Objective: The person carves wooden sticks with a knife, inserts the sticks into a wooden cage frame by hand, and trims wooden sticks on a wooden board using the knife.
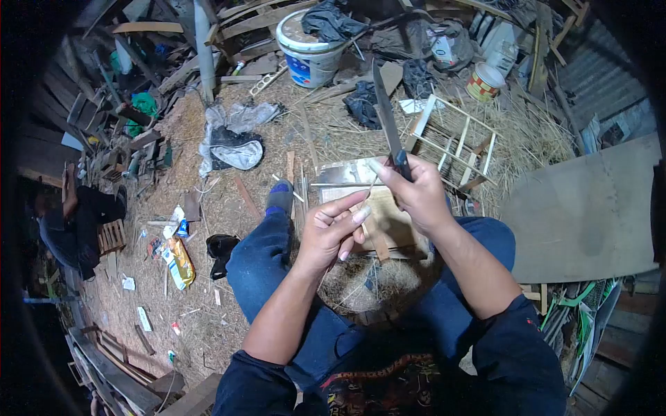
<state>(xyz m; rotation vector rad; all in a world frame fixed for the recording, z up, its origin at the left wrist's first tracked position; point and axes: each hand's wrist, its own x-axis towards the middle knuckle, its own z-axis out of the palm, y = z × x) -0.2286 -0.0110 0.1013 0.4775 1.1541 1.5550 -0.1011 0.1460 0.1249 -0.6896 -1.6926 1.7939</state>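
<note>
My right hand (421,195) grips a long knife (386,111) by its black handle, the blade pointing up and away from me. Close beside it, my left hand (331,230) pinches a thin stick (371,191) between thumb and fingers. The stick's upper end reaches my right thumb; whether it touches the knife I cannot tell. Below both hands, between my legs, lies a pale wooden board (388,223). A darker board with a whitish worn surface (350,172) lies just beyond it.
A small frame of wooden strips (463,142) stands ahead to the right, near a large flat sheet (583,208). Farther off are a white bucket (309,59) and a smaller tub (485,81). Another person (76,229) sits at the left. Straw, scraps and a yellow packet (179,263) litter the ground.
</note>
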